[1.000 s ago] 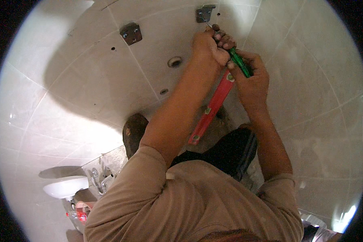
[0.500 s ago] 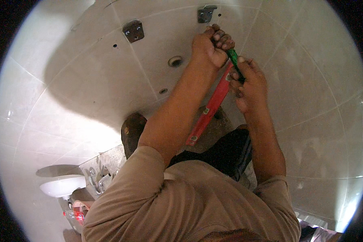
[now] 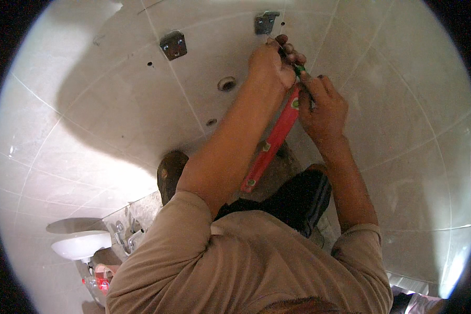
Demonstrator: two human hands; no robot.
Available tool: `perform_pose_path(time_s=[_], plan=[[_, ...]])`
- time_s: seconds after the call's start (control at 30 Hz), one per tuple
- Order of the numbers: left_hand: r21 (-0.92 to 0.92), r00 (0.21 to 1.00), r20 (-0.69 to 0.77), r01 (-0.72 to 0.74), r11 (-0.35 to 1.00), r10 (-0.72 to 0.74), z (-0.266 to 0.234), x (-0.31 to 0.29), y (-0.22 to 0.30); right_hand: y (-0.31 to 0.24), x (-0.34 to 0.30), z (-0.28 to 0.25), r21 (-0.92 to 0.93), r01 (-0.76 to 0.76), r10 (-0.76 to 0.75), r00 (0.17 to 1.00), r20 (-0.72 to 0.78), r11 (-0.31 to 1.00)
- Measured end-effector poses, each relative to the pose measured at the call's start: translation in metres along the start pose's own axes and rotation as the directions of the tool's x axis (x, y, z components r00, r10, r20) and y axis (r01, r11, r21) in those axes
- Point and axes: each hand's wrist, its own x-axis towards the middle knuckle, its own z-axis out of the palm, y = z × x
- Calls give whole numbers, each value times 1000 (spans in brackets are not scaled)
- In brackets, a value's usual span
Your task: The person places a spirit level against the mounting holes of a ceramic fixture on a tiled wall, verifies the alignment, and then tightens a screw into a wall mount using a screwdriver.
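Against the tiled wall, my left hand curls its fingers round the front part of a screwdriver, just below the right metal bracket. The screwdriver's green handle shows between my two hands, and its tip is hard to make out. My right hand is closed on the rear of that handle. Below the hands, a red spirit level stands at a slant between my forearms, its upper end beside my right hand. A second dark metal bracket is fixed to the wall on the left.
Small drilled holes sit beside both brackets. A round pipe opening and a smaller one are in the wall. At lower left are a white washbasin, metal tap fittings and a clear bottle with a red label.
My right hand has turned and slid up the handle, covering more of the green. The left hand's fingers have loosened and shifted slightly. The spirit level has barely moved.
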Motion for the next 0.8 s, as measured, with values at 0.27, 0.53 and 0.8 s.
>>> perform_pose_path(time_s=[0.27,0.53,0.8], plan=[[-108,959,283,49,993,-16,-13,8,1,-21,5,-7,569,-782,740,537,405,256],[-111,958,288,38,993,-4,-15,8,16,-29,13,-19,602,-645,632,723,281,470],[-30,997,79,3,1000,0,2,4,8,-19,0,-4,-81,-115,117,993,26,990]])
